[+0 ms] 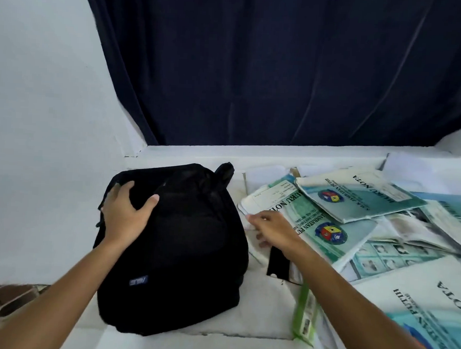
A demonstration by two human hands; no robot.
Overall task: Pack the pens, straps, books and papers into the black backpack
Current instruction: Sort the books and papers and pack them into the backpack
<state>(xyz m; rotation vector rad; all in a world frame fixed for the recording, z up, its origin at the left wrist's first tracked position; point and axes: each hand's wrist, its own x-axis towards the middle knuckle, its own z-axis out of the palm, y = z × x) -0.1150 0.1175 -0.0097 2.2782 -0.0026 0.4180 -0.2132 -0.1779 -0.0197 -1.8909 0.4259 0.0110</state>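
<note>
dark blue curtain (283, 70), white wall (40, 111), patterned floor tiles (1, 303)

One cam only, head-worn, wide-angle, looking fwd and down at close range over the white surface (265, 304), facing the dark curtain (283, 70) beyond its far edge; no 2nd view.

"BUKU NOTA" on green notebooks (356, 197)

You see a black backpack (175, 240) with a small blue logo patch (138, 281); green-and-white notebooks (356, 197) bearing a multicoloured crest; a light green packet (305, 315); a black strap (278, 262); a navy curtain (283, 70); white walls (40, 111).
</note>
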